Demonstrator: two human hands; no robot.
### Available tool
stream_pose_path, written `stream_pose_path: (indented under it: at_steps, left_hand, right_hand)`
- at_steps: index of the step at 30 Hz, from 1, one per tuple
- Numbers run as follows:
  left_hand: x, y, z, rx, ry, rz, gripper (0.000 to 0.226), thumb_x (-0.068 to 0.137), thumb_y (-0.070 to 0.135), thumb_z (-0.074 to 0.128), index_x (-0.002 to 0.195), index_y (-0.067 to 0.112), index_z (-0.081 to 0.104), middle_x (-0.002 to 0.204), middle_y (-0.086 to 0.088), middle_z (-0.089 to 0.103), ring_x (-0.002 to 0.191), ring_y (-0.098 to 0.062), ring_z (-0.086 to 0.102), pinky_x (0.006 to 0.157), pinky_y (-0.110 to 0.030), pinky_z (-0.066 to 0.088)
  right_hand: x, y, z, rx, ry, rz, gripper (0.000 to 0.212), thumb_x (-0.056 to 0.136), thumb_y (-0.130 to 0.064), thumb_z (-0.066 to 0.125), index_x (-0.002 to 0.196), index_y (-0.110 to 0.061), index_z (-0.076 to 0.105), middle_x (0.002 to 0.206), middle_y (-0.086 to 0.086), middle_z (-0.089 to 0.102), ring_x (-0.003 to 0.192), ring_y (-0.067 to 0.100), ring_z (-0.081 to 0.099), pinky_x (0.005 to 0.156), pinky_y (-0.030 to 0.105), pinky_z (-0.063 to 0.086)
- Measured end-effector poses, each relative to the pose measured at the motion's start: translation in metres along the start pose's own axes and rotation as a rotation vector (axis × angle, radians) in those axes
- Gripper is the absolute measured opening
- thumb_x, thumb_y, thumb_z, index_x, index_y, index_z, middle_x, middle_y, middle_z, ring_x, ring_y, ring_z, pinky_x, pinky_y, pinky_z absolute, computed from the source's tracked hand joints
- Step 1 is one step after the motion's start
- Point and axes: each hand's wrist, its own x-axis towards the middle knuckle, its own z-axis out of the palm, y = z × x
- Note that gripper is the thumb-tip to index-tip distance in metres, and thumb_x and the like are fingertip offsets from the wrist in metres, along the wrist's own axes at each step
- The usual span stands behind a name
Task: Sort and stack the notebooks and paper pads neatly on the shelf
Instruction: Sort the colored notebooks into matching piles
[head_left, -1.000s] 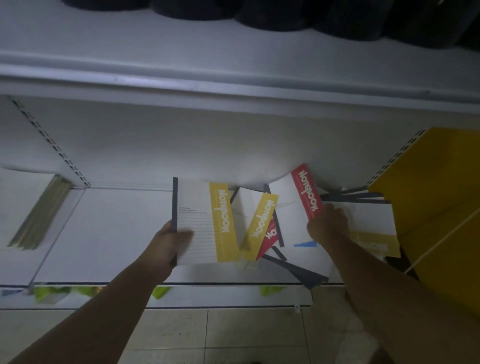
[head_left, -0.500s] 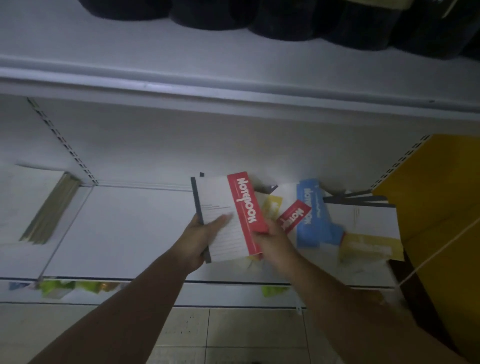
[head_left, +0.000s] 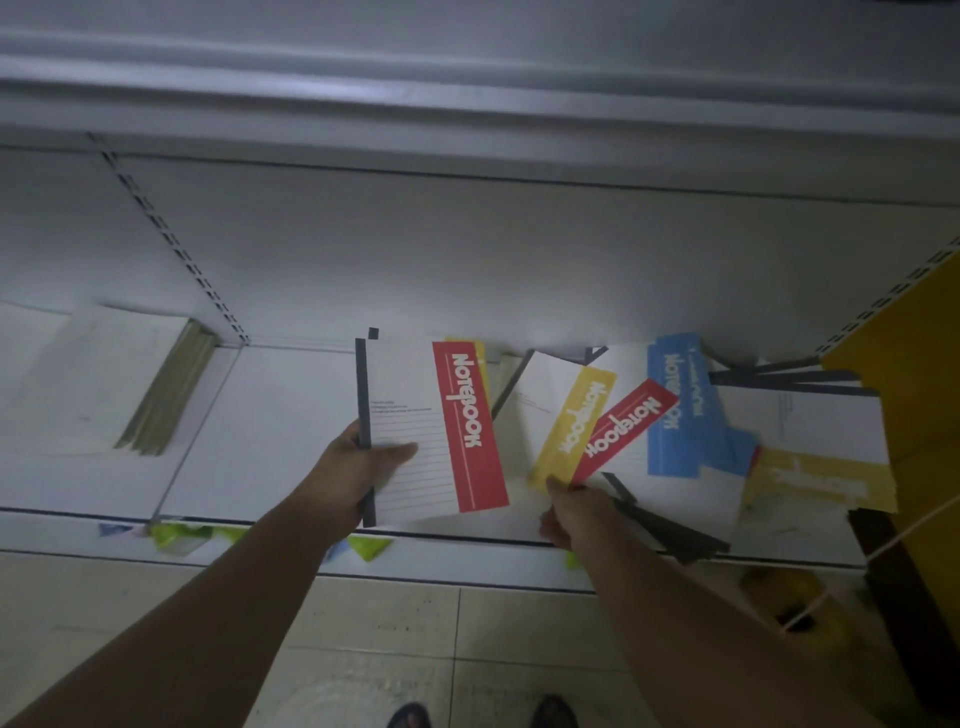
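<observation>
Gripping the stack (head_left: 415, 441) by its dark spine, the left hand (head_left: 353, 473) curls its fingers behind it and lays the thumb on the red-banded top cover. The stack is at mid-shelf (head_left: 270, 415).

Change: half a second ago the right hand (head_left: 574, 514) was at the stack's lower edge. It is now apart from the stack, at the loose pile further right. There thumb and fingers pinch the lower corner of the yellow notebook (head_left: 571, 421). The red notebook (head_left: 628, 426) lies across that one. The stack's top cover is unchanged.

Count:
- Red bands: two, the stack top and the red notebook.
- Yellow bands: three. One edge shows behind the stack top, one is the yellow notebook, and one is on the blurred far notebook (head_left: 821, 480).
- Blue bands: one blue notebook (head_left: 675, 415). A blurred blue patch beside it cannot be identified.
- Pads (head_left: 104, 384): one pile in the left bay, well apart.
</observation>
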Motion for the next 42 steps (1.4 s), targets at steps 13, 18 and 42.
stream_pose_path:
  at_steps: [13,18,42]
  left_hand:
    - [0.014,-0.006,0.006,0.007,0.052,0.051,0.037,0.086,0.006,0.066,0.121,0.009,0.054,0.113,-0.014,0.067,0.102,-0.034,0.064,0.086,-0.050,0.054]
    - [-0.007,-0.004,0.017,-0.007,0.032,0.123,0.030,0.076,0.007,0.068,0.105,0.005,0.060,0.082,-0.003,0.074,0.084,-0.028,0.067,0.064,-0.031,0.059]
    - [-0.213,0.000,-0.352,-0.361,0.464,0.189,0.027,0.085,0.009,0.065,0.111,0.010,0.060,0.104,-0.014,0.069,0.090,-0.031,0.064,0.078,-0.039,0.047]
  right_hand:
    - [-0.040,-0.040,-0.077,0.240,-0.029,-0.432,0.013,0.096,-0.001,0.044,0.099,-0.012,0.051,0.073,0.008,0.064,0.052,0.013,0.066,0.048,0.023,0.054]
    - [-0.073,-0.041,-0.074,0.370,-0.230,-0.418,0.021,0.098,0.002,0.038,0.088,-0.011,0.052,0.054,0.003,0.064,0.039,0.011,0.061,0.038,0.018,0.047]
    - [-0.331,-0.029,0.357,-0.265,-0.868,-0.563,0.027,0.098,-0.004,0.042,0.109,-0.017,0.063,0.098,0.010,0.070,0.091,0.032,0.067,0.089,0.055,0.051]
